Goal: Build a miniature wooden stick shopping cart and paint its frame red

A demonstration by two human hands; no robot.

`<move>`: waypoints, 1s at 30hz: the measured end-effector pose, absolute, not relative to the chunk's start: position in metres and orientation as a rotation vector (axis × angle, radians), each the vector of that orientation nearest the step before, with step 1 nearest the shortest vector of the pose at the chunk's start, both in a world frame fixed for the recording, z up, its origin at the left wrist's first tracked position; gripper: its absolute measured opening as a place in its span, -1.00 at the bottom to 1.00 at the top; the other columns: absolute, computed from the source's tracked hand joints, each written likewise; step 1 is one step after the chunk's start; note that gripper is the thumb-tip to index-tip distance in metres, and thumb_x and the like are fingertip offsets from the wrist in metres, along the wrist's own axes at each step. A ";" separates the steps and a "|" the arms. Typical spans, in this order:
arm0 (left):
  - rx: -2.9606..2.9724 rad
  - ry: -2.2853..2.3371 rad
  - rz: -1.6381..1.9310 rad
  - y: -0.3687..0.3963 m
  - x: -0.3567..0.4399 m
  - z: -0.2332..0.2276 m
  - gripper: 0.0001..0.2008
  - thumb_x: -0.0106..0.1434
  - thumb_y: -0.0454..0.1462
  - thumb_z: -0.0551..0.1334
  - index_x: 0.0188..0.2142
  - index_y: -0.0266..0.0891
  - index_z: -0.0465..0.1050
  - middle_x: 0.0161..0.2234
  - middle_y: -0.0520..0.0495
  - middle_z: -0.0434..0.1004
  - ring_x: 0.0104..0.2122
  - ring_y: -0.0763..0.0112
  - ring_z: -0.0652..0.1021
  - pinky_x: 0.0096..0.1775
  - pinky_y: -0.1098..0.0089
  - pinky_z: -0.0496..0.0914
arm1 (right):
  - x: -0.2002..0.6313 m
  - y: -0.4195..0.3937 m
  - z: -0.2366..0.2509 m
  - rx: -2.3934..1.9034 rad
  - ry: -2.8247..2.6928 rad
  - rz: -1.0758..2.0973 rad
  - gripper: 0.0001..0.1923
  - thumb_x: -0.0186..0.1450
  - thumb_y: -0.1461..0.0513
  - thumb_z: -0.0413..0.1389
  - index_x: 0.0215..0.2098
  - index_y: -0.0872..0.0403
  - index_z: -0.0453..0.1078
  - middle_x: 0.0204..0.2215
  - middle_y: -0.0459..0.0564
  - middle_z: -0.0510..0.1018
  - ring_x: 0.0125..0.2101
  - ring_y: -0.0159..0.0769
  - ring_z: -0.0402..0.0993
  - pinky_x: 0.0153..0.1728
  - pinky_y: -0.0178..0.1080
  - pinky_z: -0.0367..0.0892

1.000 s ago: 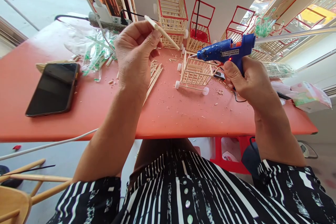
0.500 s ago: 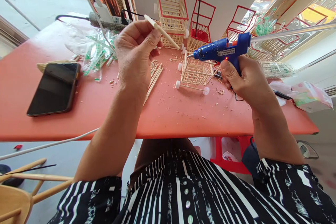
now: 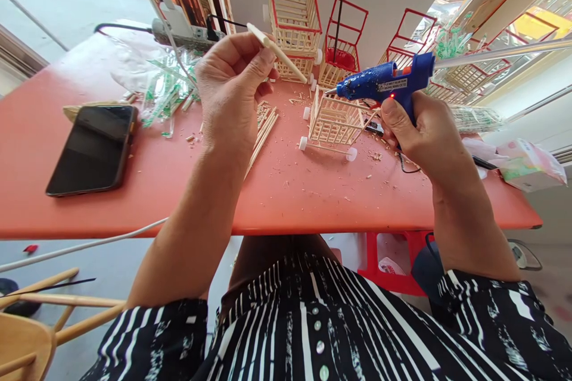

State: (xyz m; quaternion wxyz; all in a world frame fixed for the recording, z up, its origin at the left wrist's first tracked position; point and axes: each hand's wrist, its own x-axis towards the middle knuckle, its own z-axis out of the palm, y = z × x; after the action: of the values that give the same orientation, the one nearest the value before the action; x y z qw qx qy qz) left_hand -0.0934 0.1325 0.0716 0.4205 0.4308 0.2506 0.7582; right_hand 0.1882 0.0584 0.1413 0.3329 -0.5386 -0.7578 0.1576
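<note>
My left hand (image 3: 236, 77) pinches pale wooden sticks (image 3: 289, 63) between thumb and fingers, held above the table; two pieces seem to meet at an angle near the thumb. My right hand (image 3: 420, 125) is wrapped round the handle of a blue glue gun (image 3: 379, 83) with a small red light lit. Its nozzle points left, toward my left hand but apart from the sticks. Below the gun a small cart made of sticks (image 3: 335, 122), with white round wheels, stands on the table. A bundle of loose sticks (image 3: 263, 138) lies beneath my left hand.
A black phone (image 3: 92, 149) lies on the orange table (image 3: 187, 214) at the left, near plastic wrappers (image 3: 167, 89) and a power strip (image 3: 187, 36). Several red-trimmed stick carts (image 3: 295, 6) stand along the back. A tissue pack (image 3: 529, 161) sits at the right.
My right hand and the glue gun have shifted slightly to the right, away from the sticks. My left hand has hardly moved and still grips the sticks.
</note>
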 end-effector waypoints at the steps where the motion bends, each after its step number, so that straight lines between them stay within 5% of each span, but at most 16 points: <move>1: 1.080 0.631 1.898 0.133 -0.094 0.071 -0.89 0.08 -0.26 0.62 -0.37 -0.02 0.81 -0.31 -0.09 0.71 -0.47 0.46 0.53 -0.49 0.42 0.38 | 0.188 0.058 0.141 -1.430 -1.967 0.387 -0.30 0.37 -0.48 0.10 -0.38 -0.09 0.26 -0.54 -0.08 0.32 -0.47 -0.25 0.26 -0.43 -0.09 0.15; 21: 1.080 0.660 1.930 0.131 -0.092 0.074 -0.86 0.02 -0.20 0.62 -0.38 0.05 0.80 -0.32 -0.05 0.70 -0.48 0.45 0.49 -0.51 0.38 0.36 | 0.173 0.048 0.152 -1.469 -1.995 0.362 -0.25 0.35 -0.51 0.07 -0.45 -0.07 0.37 -0.53 0.00 0.44 -0.41 -0.16 0.42 -0.47 -0.08 0.16; 30: 1.073 0.683 1.954 0.132 -0.087 0.074 -0.90 0.04 -0.18 0.59 -0.41 0.10 0.78 -0.34 -0.04 0.70 -0.49 0.40 0.49 -0.51 0.33 0.31 | 0.177 0.052 0.148 -1.495 -1.980 0.322 -0.25 0.34 -0.52 0.06 -0.44 -0.08 0.31 -0.52 0.00 0.42 -0.48 -0.21 0.28 -0.45 -0.07 0.14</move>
State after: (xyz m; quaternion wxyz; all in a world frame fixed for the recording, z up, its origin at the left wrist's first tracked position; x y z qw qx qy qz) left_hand -0.0873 0.1318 0.0739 0.3941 0.4229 0.2694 0.7703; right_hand 0.1773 0.0520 0.1484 0.3145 -0.5673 -0.7512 0.1221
